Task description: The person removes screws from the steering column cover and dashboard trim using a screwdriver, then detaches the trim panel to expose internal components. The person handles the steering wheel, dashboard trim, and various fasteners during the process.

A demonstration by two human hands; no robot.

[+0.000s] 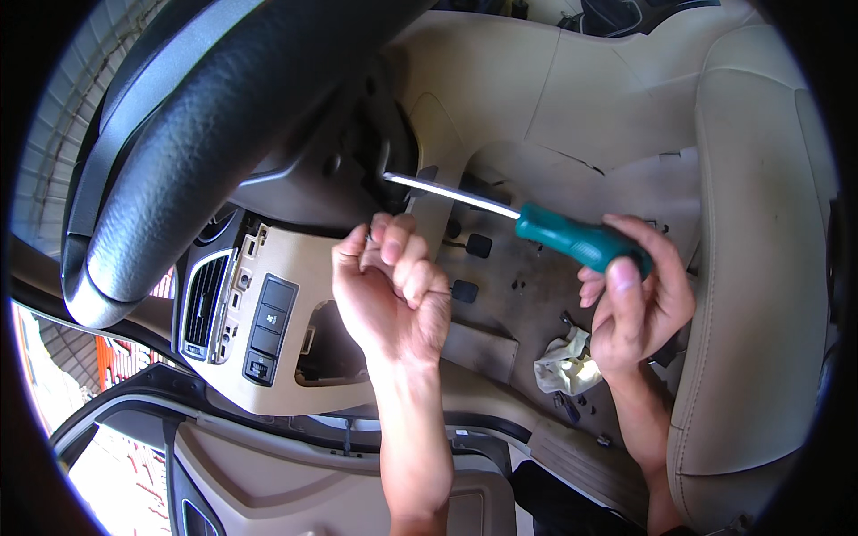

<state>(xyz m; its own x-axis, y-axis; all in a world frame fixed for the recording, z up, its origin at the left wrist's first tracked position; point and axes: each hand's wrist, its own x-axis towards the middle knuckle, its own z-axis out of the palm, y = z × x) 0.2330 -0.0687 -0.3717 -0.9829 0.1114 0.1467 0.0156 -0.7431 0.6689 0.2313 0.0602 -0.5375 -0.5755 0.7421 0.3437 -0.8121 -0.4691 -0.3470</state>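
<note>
My right hand [639, 290] is closed around the green handle of a screwdriver [572, 236]. Its bright shaft points left, the tip apart from my left hand and in front of the dark steering column cover [326, 165]. My left hand [393, 290] has its fingers curled, thumb and forefinger pinched together. A tiny dark spot shows at that pinch, too small to name. Just beneath this hand lies the beige lower dash panel [313, 259], with a rectangular opening partly hidden by my wrist.
A black steering wheel [179, 170] fills the upper left. Pedals [478, 245] stand in the footwell, where a crumpled white cloth or glove [568, 364] lies beside several small loose parts. A beige seat [751, 268] bounds the right; the door panel [259, 473] is at lower left.
</note>
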